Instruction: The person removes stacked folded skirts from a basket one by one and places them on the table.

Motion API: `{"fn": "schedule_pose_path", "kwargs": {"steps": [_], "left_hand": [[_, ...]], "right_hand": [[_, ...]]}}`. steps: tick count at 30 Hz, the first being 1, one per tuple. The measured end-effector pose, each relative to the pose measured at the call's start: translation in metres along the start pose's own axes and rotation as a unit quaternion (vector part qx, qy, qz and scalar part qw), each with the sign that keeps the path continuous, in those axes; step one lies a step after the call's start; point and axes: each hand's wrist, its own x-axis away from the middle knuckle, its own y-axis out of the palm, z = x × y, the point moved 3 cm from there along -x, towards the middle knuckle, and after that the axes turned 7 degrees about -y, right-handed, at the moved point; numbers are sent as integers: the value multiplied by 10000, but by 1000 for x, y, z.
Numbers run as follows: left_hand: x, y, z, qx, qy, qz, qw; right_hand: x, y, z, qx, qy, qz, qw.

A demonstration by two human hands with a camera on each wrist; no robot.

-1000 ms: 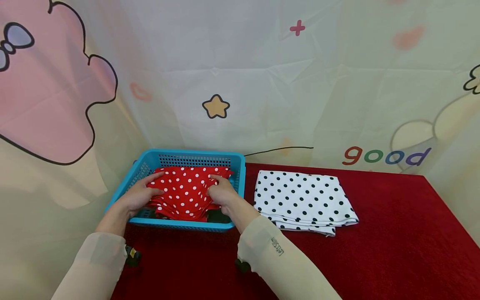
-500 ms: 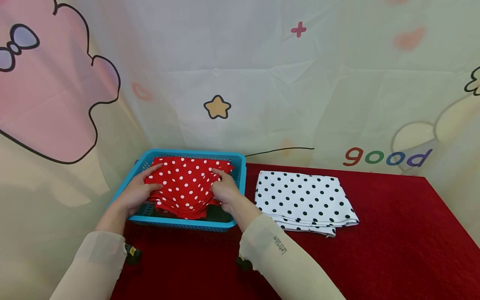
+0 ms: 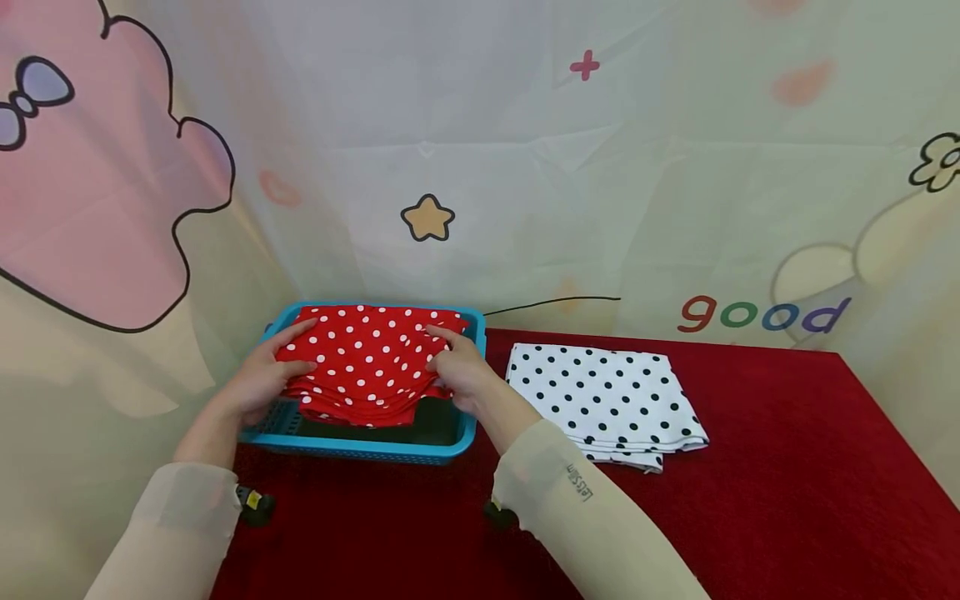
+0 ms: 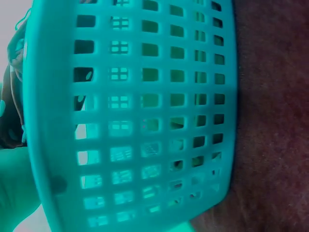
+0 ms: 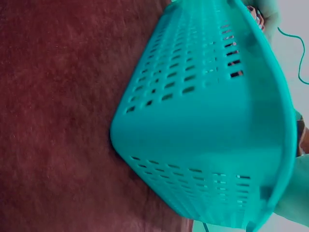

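A folded red cloth with white dots [image 3: 367,354] is held level over the blue basket [image 3: 360,448], its front folds hanging a little below the hands. At its left side my left hand [image 3: 258,377] grips it, thumb on top. My right hand [image 3: 467,375] pinches the right side, index finger and thumb on the upper face; its other fingers are partly hidden. Both wrist views mostly show the basket's perforated wall [image 4: 130,140], also its rounded corner [image 5: 193,130], with only a bit of hand at the edge.
Something dark green [image 3: 427,421] lies in the basket under the cloth. To the right, a folded white cloth with black dots [image 3: 603,400] rests on the dark red table covering [image 3: 765,433]. A printed curtain [image 3: 525,208] hangs behind.
Both hands have raised the red dotted cloth from inside the basket to about the height of its back rim. More of the basket's front interior shows. The white cloth stays put.
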Motion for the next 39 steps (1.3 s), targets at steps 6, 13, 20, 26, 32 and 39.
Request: {"fn": "schedule_pose_path", "kwargs": {"steps": [6,13,20,26,32,39], "left_hand": [[3,-2,2,143,32,-124,9998],[7,2,8,202,81,-171,9996],[11,10,18,322,66,-162,9993],[12,23,29,327,114,-105,9993],[7,39,41,376,220,-253,9987],[6,53,49,373,226,-230,9988]], "right_hand": [[0,-10,-2,-131,-23,-70,9999],[3,-23,-4,-263,-74,-43,9996],[10,-37,-10,-320,-210,-48,9993],[16,-52,-15,-291,-310,27,9991],[25,-72,-21,-368,-361,52,9987],[34,-87,-27,-423,-405,39,9983]]}}
